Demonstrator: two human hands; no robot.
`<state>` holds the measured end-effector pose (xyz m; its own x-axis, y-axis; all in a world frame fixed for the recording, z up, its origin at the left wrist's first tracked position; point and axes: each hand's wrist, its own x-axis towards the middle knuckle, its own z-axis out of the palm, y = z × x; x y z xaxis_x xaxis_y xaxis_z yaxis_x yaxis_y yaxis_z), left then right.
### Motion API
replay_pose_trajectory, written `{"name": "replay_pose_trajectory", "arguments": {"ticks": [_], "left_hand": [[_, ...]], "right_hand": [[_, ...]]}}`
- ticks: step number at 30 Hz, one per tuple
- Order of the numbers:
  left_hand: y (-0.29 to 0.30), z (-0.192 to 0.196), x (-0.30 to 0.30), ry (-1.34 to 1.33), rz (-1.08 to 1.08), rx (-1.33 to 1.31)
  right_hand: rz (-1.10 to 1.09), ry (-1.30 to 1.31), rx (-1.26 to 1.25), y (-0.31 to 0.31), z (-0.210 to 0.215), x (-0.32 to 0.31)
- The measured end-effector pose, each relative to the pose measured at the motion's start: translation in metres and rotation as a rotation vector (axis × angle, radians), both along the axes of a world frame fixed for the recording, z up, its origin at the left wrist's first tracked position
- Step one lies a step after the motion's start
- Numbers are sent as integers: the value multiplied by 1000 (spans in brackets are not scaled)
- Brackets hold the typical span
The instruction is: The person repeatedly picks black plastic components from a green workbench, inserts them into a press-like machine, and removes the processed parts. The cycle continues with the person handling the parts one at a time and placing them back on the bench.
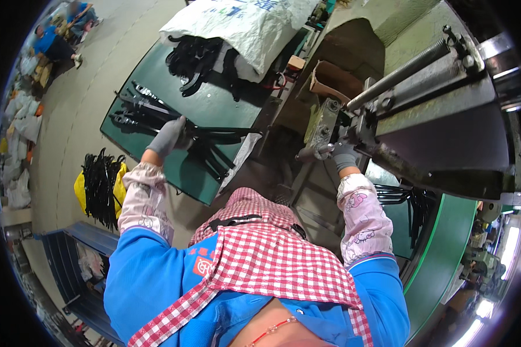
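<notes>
My left hand [171, 137], in a grey glove, reaches over a pile of long black rods [214, 155] with silvery fittings at their far ends. Its fingers curl down at the rods and seem to close on one. To the right, my gloved right hand [345, 155] is at the working head of a heavy metal machine [362, 130], just under its clamp parts. The fingers look closed there, but the machine hides most of them and whatever they hold. The rods lie across a green tabletop [156, 72].
A large white sack [231, 29] with black curved parts [194, 61] sits at the table's far side. More black rods [411, 202] lie right of my right arm. A black bundle on yellow [101, 185] stands at left. Other people [58, 43] sit far left.
</notes>
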<state>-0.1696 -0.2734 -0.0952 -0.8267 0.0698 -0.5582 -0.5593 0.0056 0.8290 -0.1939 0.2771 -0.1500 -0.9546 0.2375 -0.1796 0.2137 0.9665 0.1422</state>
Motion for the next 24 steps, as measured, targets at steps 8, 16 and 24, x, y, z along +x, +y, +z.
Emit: {"name": "replay_pose_trajectory", "arguments": {"ticks": [8,16,24], "left_hand": [[106,-4,-117,988,-508,-1390],[96,-87,-204,875,-782,-1769],[146,9,-118,1112,-361,-1146]], "right_hand": [[53,98,-106,9,1,19],[477,764,-186,-35,60,56],[489,756,-876,-65,156,91]]}}
